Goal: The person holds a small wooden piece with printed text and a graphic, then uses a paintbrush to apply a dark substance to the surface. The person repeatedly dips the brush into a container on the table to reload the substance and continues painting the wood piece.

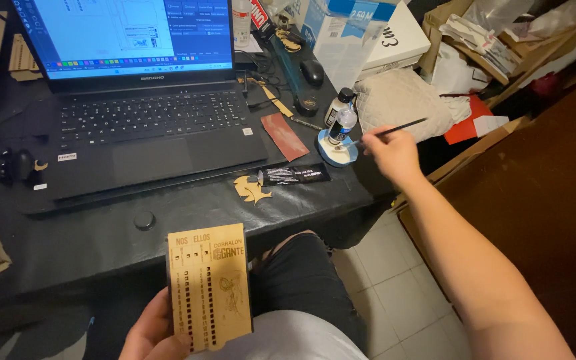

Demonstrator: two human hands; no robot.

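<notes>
The left hand (151,330) grips an engraved wooden board (209,288) upright over the lap, well short of the glue dish (337,150). The right hand (391,152), just right of that dish, pinches a thin brush (395,129), tip toward it.

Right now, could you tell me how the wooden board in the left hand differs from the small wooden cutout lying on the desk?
The wooden board is a large engraved rectangle; the wooden cutout is small and irregular. The board is held up by the left hand; the cutout lies flat on the black desk, untouched. Both are pale, thin wood.
</notes>
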